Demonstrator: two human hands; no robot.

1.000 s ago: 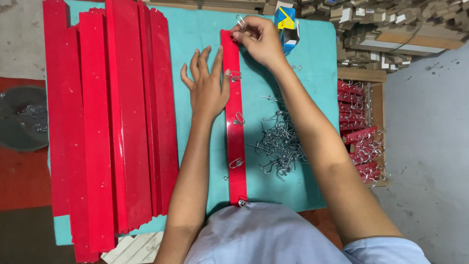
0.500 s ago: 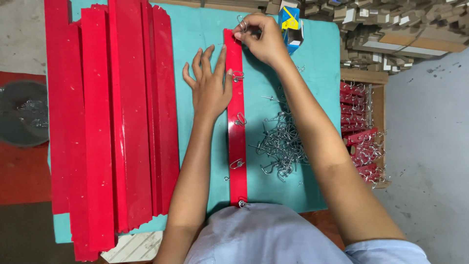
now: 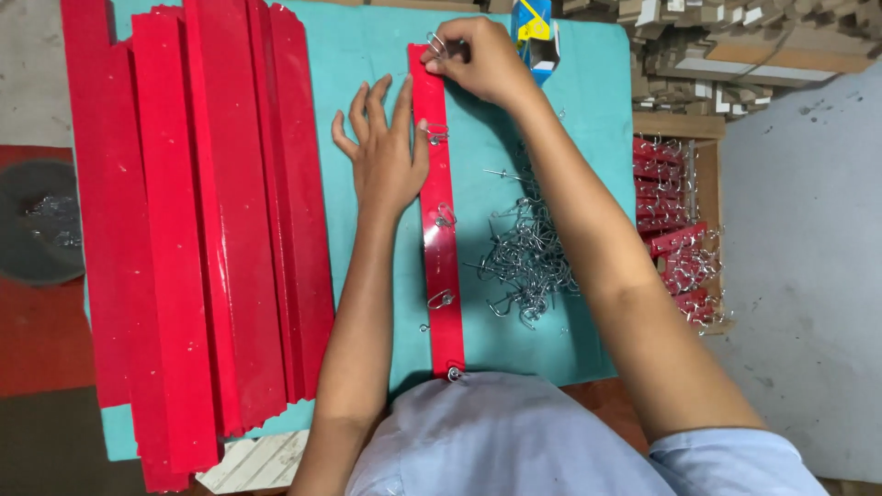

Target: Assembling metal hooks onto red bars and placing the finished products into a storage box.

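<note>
Red strip (image 3: 441,230), long and narrow, lies lengthwise on the teal desk (image 3: 367,55), running from the near edge by the person's shirt to the far side. Several small metal hooks (image 3: 441,298) are clipped along it at intervals, and one more hangs at its near end. The left hand (image 3: 386,152) lies flat and open, fingers spread, with its thumb side pressing on the strip's left edge about a third of the way down from the far end. The right hand (image 3: 482,60) is closed at the strip's far tip, its fingertips pinching a wire hook (image 3: 436,44) against the red surface. Just right of the strip, under the right forearm, sits a loose pile of metal hooks (image 3: 524,253). To the left, a broad stack of red strips (image 3: 202,211) covers much of the desk, overlapping one another. At the far edge near the right hand stands a small blue and yellow box (image 3: 535,32). Beyond the desk's right edge, a wooden crate (image 3: 707,174) holds short red pieces already fitted with hooks.
</note>
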